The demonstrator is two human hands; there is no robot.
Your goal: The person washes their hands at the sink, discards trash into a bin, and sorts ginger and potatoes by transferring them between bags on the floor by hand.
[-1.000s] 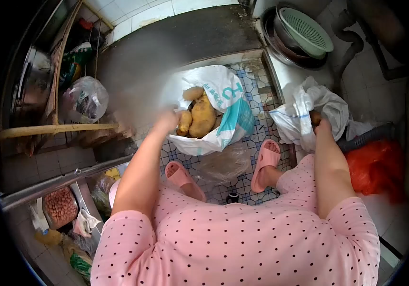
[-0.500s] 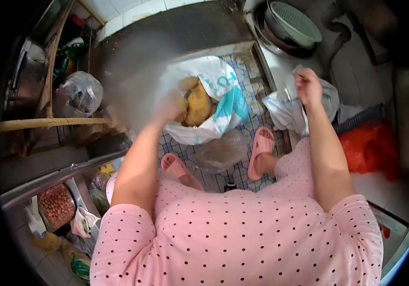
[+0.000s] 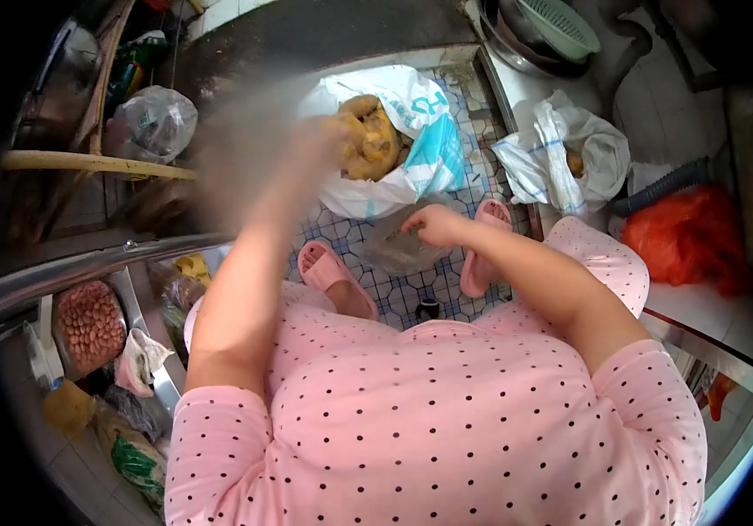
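A white sack with blue-green print (image 3: 435,158) lies open on the tiled floor, with a brown potato-like tuber (image 3: 359,106) and larger yellow-brown lumps (image 3: 379,145) inside. My left hand (image 3: 315,147) is at the sack's left side, against a yellow-brown lump; blur hides its fingers and any hold. Below the sack, my right hand (image 3: 436,226) hovers over or touches a clear plastic bag (image 3: 394,248), fingers loosely bent and apart, with nothing visible between them. A second white sack (image 3: 560,167) stands at the right with a brownish item (image 3: 574,163) in its mouth.
Nested basins with a green strainer (image 3: 560,28) sit at the upper right. A red plastic bag (image 3: 688,241) lies beside a grey hose (image 3: 667,186). At the left are a wooden rail (image 3: 87,163), a metal bar (image 3: 113,254) and a container of reddish nuts (image 3: 89,326).
My right hand has left the white sack at the right, risen above it, then come across to the clear bag. My left hand stays by the printed sack. The view has shifted.
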